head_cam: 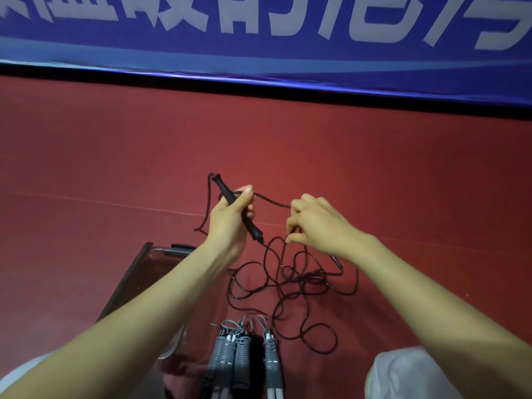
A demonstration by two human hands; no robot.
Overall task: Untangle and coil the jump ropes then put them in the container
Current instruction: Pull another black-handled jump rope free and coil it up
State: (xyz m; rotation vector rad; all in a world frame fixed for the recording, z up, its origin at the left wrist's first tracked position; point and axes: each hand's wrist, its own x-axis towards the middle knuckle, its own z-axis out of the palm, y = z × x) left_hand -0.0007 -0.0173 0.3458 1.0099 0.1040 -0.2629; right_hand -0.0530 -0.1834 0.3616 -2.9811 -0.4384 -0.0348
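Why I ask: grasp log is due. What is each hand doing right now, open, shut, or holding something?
Left hand: fingers curled round the black handle of a jump rope.
Right hand: fingers pinching that rope's black cord.

The jump rope (288,286) was black along its whole tangled cord, and its handle (227,194) was black too. The coiled ropes (224,349) were grey, wound in even bands, with white tips showing (the handles beneath some of them looked black). The container (161,256) was clear with a dark rim. The floor (115,156) was a flat brick red. The banner (259,50) was deep blue with large white characters and a paler blue stripe, edged below in black. The clothing (403,378) was white.
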